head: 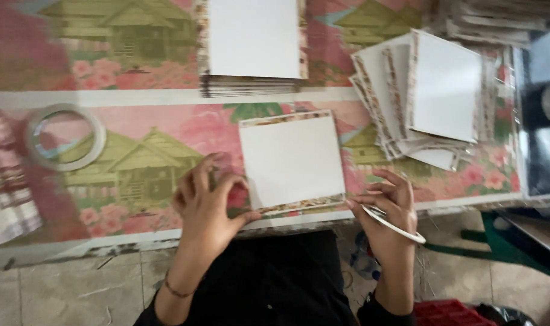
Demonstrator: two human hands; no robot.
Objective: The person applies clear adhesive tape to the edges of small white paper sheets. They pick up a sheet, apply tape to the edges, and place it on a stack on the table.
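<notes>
Working at a desk (166, 96) covered with a pink cloth printed with green houses and flowers, on a square white card (292, 160) with a patterned border lying flat near the front edge, just beyond both hands. Left hand (207, 208) pressing down at the card's lower left corner, fingers curled, thumb reaching to the edge, gripping nothing that can be made out. Right hand (391, 208) at the lower right corner, fingertips touching the bottom edge while pinching a thin white strip (393, 224) that curves away toward the wrist, apparently a peeled tape backing, though hard to tell for sure. Judging by the layout, partway through a batch: a neat stack of similar cards (251, 48) at the far side, a looser fanned pile (429, 99) to the right, so several look handled already, with the present card seemingly on its bottom edge. How many remain cannot be told. A roll of clear tape (65, 137) lying to the left, well apart from both hands, and a bundle of patterned paper (6, 181) at the far left
</notes>
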